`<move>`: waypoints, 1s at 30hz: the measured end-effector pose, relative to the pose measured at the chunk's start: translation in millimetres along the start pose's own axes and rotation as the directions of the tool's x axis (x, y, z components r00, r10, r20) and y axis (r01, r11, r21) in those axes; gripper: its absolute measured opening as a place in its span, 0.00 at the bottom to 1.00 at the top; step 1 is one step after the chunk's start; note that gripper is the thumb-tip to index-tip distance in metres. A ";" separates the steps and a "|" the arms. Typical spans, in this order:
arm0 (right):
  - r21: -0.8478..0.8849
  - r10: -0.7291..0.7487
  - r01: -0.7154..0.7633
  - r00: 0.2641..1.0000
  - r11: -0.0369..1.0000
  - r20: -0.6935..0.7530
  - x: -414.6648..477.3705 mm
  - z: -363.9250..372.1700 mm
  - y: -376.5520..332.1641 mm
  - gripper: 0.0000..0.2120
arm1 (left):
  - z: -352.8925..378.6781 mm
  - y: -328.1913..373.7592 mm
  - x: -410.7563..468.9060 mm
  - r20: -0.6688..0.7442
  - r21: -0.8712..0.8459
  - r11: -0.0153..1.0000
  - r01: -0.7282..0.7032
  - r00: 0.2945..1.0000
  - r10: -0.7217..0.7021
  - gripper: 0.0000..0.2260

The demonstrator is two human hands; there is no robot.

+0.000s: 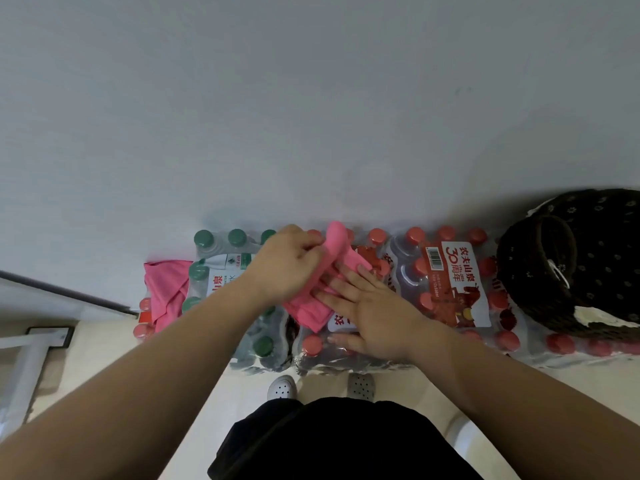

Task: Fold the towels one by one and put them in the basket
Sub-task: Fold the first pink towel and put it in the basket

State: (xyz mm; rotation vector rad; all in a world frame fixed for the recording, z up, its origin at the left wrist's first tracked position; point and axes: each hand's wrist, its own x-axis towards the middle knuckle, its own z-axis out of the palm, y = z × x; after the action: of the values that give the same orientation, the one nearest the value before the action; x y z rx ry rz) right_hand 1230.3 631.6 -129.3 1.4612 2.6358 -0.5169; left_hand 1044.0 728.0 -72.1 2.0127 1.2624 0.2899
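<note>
A pink towel (307,310) lies partly folded on shrink-wrapped packs of bottled water (450,271). Its far edge is pinched in the curled fingers of the left hand (287,263) and held raised. The near part is pressed flat by the right hand (374,313), fingers straight and spread. The cloth looks thin, soft and light, best taken by an edge or corner, and it may slide on the slick wrap. A second pink towel (166,289) lies crumpled at the left end. A dark woven basket (519,271) stands at the right.
</note>
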 end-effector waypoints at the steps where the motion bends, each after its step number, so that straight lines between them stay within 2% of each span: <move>1: 0.042 -0.005 0.006 1.000 0.999 -0.026 -0.6 -0.6 1.1 0.36 | 5.6 1.4 -7.2 0.025 0.013 0.999 -0.029 0.999 0.029 0.20; 3: 0.074 -0.004 0.013 0.993 0.997 -0.118 -4.4 -0.3 3.1 0.31 | 17.9 -2.0 -19.6 0.045 0.117 0.989 -0.092 0.995 0.087 0.20; 5: 0.045 0.009 0.001 0.973 0.999 -0.229 -12.2 1.6 4.6 0.28 | 32.7 -6.1 -26.2 0.011 0.298 0.944 -0.143 0.989 0.147 0.20; 7: 0.015 0.001 0.003 0.966 1.000 -0.259 -21.1 3.5 5.5 0.28 | 43.3 -2.8 -29.3 -0.010 0.417 0.900 -0.123 0.990 0.140 0.19; 9: 0.063 -0.019 0.034 0.971 0.997 -0.238 -28.9 5.6 10.1 0.28 | 54.1 4.5 -32.9 0.029 0.406 0.909 -0.091 0.996 0.086 0.22; 11: 0.159 -0.012 0.051 0.972 0.986 -0.236 -35.3 5.2 18.3 0.25 | 68.2 10.0 -36.7 0.054 0.387 0.920 -0.064 0.997 0.047 0.29; 13: 0.248 0.057 0.020 0.953 0.969 -0.298 -41.2 0.3 25.4 0.18 | 81.2 14.4 -39.1 0.055 0.445 0.895 -0.030 0.998 0.006 0.33; 16: 0.399 0.230 -0.054 0.884 0.915 -0.408 -45.9 -17.7 27.7 0.08 | 98.4 20.3 -41.4 0.010 0.525 0.851 0.020 1.000 -0.029 0.33; 17: 0.418 0.255 -0.061 0.867 0.907 -0.428 -45.0 -22.2 28.5 0.10 | 103.9 22.5 -42.2 -0.016 0.545 0.838 0.033 0.999 -0.029 0.33; 18: 0.391 0.241 -0.062 0.872 0.918 -0.427 -42.3 -25.9 29.3 0.16 | 109.1 24.8 -43.1 -0.039 0.565 0.824 0.046 0.999 -0.029 0.33; 20: 0.224 0.128 -0.059 0.944 0.973 -0.306 -35.4 -27.8 33.1 0.31 | 119.1 27.8 -45.3 -0.057 0.598 0.799 0.067 0.998 -0.041 0.34; 21: 0.123 0.089 -0.065 0.976 0.990 -0.200 -32.1 -25.8 35.6 0.36 | 123.2 28.3 -46.1 -0.054 0.613 0.787 0.074 0.997 -0.051 0.34; 23: -0.030 0.093 -0.094 0.995 0.995 -0.041 -29.2 -17.7 40.2 0.39 | 127.3 27.5 -47.1 -0.048 0.632 0.771 0.082 0.997 -0.067 0.35; 26: -0.071 0.115 -0.113 0.993 0.991 0.016 -29.9 -10.7 43.7 0.41 | 125.2 27.5 -48.7 -0.031 0.623 0.778 0.085 0.996 -0.084 0.34; 30: -0.014 0.113 -0.113 0.991 0.994 0.074 -27.2 -12.9 45.7 0.43 | 116.0 33.6 -53.9 0.015 0.578 0.812 0.082 0.994 -0.111 0.34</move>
State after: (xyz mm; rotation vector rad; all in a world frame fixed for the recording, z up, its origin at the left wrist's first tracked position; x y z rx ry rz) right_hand 1284.4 636.1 -122.3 1.5461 2.4785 -0.5361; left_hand 1102.6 620.2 -121.5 2.4228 1.5474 -0.2277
